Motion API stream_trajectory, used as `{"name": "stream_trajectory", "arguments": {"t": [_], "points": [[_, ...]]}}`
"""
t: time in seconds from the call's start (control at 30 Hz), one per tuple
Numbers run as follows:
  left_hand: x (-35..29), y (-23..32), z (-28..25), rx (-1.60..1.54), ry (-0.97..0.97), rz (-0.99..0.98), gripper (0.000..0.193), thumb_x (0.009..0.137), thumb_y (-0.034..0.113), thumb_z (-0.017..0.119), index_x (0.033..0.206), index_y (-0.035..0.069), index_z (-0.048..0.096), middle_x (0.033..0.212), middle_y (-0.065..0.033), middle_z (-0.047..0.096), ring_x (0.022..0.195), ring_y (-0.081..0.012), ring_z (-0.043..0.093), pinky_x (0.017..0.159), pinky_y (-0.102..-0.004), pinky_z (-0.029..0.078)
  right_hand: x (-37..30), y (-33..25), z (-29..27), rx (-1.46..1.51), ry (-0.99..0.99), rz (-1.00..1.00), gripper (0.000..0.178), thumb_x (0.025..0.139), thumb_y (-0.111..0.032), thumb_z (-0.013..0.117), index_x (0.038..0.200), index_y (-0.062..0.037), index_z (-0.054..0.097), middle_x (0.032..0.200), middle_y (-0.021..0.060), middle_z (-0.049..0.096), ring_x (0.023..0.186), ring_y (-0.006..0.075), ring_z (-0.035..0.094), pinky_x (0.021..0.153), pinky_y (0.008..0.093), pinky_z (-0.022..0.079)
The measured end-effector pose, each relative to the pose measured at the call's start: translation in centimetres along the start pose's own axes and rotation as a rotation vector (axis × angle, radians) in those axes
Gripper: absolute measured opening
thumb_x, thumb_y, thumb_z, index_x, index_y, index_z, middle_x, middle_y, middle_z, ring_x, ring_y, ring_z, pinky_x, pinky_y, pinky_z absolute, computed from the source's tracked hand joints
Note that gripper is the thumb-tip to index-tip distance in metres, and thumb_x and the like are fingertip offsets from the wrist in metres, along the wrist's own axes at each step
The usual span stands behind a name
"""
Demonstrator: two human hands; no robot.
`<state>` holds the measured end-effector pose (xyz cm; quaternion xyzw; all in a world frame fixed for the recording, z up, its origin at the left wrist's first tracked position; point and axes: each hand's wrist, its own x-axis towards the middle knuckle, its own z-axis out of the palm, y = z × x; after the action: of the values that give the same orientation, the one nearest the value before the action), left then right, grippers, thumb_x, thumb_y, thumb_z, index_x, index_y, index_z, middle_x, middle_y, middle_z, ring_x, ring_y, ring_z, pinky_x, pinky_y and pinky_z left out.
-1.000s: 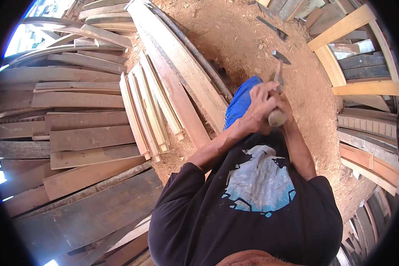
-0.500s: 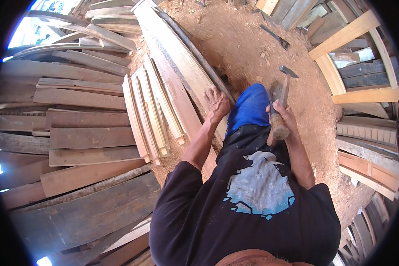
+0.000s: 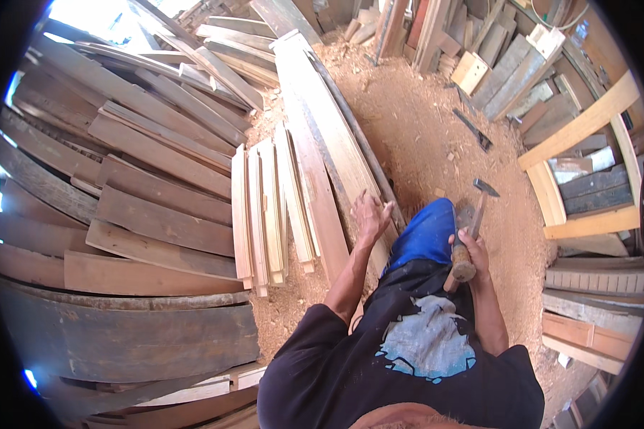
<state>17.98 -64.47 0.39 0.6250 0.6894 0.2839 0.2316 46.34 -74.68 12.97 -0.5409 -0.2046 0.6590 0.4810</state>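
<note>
My left hand (image 3: 371, 217) is over the near part of a long pale plank (image 3: 323, 107), its fingers apart and slightly bent, holding nothing. Whether the fingertips touch the wood, I cannot tell. In my right hand (image 3: 474, 250), beside my blue-clad knee, are a hammer (image 3: 481, 207) and a thick tool handle (image 3: 463, 268) with a round wooden end. The hammer's dark metal head points away from me. What the thick handle belongs to is mostly hidden by my fingers; it looks like a chisel.
Several narrow pale strips (image 3: 270, 207) lie left of the plank. Stacked brown boards (image 3: 168, 207) fill the left side. A dark metal tool (image 3: 472, 129) lies on the shaving-covered floor (image 3: 408, 107) ahead. A pale wooden frame (image 3: 579, 125) leans among offcuts at right.
My view has shifted upward and left, so everything sits lower and further right. My left hand's flattened fingers are now bent and raised. The right hand keeps its grip on both tools.
</note>
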Motion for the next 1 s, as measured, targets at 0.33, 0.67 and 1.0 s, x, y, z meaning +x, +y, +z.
{"name": "stream_trajectory", "arguments": {"t": [0.33,0.67,1.0], "points": [[-5.7,3.4,0.3,0.275,-0.226,-0.093,0.11,0.081,0.049,0.073,0.155,-0.008,0.016,0.158,-0.0418,0.008,0.146,-0.0617,-0.003,0.117,-0.069,0.002,2.9,-2.6,1.7,-0.077,0.032,-0.189,0.015,0.092,-0.021,0.068,0.088,-0.0089,0.06,0.079,0.0022,0.067,0.061,0.0072,0.057,0.057,0.0251,0.05],[-5.8,1.5,2.6,0.576,-0.287,-0.075,0.103,0.087,0.057,0.058,0.16,0.002,0.011,0.155,-0.0467,0.004,0.142,-0.0675,-0.006,0.115,-0.0707,-0.001,11.8,-6.5,-5.2,-0.319,-0.103,-0.2,0.015,0.085,-0.017,0.071,0.091,-0.0051,0.063,0.086,0.003,0.067,0.071,0.0084,0.057,0.066,0.0276,0.048],[-4.4,2.5,2.5,0.564,-0.447,-0.298,0.109,0.085,0.061,0.062,0.162,0.011,0.003,0.161,-0.0383,-0.003,0.147,-0.0605,-0.008,0.117,-0.0684,0.0,13.3,-7.4,-18.5,-1.665,-0.283,0.146,0.032,0.074,-0.021,0.069,0.099,-0.0012,0.068,0.093,0.0267,0.07,0.093,0.0437,0.068,0.082,0.0512,0.054]]}}
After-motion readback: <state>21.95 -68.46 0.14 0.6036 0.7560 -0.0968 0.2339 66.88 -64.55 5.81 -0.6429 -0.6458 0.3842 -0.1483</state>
